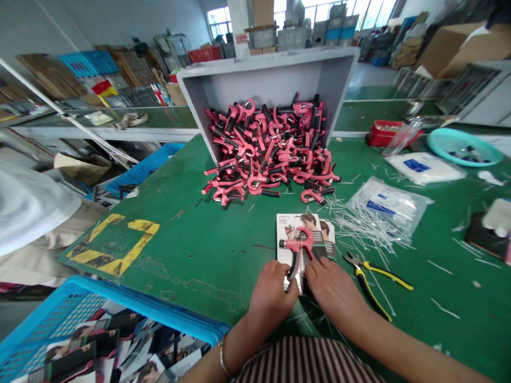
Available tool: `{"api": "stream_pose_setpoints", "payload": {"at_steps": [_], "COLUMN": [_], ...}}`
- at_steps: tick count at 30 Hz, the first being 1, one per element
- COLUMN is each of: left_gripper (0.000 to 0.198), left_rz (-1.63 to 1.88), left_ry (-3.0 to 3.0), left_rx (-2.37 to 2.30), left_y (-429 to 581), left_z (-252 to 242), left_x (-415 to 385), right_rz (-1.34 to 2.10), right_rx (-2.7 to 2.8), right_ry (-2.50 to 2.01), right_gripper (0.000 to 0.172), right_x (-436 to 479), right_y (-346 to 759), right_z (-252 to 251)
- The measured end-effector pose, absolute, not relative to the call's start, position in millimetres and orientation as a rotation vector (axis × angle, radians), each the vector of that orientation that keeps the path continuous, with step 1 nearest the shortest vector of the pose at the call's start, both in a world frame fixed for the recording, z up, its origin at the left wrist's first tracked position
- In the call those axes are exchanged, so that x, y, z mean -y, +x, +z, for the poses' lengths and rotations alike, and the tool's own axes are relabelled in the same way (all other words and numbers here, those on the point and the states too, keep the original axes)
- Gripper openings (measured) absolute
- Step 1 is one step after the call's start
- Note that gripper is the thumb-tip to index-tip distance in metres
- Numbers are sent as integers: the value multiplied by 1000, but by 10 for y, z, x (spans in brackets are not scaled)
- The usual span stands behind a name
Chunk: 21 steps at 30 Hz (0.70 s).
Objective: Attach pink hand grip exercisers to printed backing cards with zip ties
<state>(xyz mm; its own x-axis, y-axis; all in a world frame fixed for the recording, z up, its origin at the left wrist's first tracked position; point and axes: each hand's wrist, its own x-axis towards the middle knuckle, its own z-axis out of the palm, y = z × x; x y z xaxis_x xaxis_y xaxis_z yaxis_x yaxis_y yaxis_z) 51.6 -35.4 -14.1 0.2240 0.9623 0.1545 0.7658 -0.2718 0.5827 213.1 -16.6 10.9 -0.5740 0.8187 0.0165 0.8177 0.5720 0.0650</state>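
A pink and black hand grip strengthener (306,238) lies on a printed cardboard card (282,225) just in front of me. My left hand (272,291) is closed around the lower end of its left, black-padded handle. Curled over the lower end of the other handle and the card's edge is my right hand (335,291); its fingertips are partly hidden. Another printed card (328,234) shows from beneath the first, on the right. Yellow and black pliers (365,266) lie open beside my right hand, near loose white cable ties (359,221).
A tipped grey bin (263,80) spills many pink hand grip strengtheners (275,143) onto the green table (191,234). A blue basket (147,303) at lower left holds carded items. Plastic bags (385,205), a red box (383,133) and a turquoise tray (443,141) stand right. Someone's sleeve (32,207) appears left.
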Motion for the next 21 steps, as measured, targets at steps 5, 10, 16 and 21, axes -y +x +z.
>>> {"api": "stream_pose_setpoints", "payload": {"at_steps": [5, 10, 16, 21], "left_gripper": [19, 19, 21, 7], "left_rz": [932, 923, 796, 730], "left_ry": [1748, 1825, 1979, 2020], "left_rx": [-1547, -1505, -1386, -1417], "left_y": [253, -104, -121, -71], "left_z": [-192, -180, -228, -264], "left_x": [305, 220, -59, -182], "right_rz": [115, 19, -65, -107], "right_rx": [-2730, -2821, -2965, -3012], "right_ry": [1443, 1422, 1465, 1444], "right_gripper": [12, 10, 9, 10], "right_x": [160, 108, -47, -113], "right_y": [2059, 2051, 2010, 1981], "right_z": [175, 159, 44, -9]}}
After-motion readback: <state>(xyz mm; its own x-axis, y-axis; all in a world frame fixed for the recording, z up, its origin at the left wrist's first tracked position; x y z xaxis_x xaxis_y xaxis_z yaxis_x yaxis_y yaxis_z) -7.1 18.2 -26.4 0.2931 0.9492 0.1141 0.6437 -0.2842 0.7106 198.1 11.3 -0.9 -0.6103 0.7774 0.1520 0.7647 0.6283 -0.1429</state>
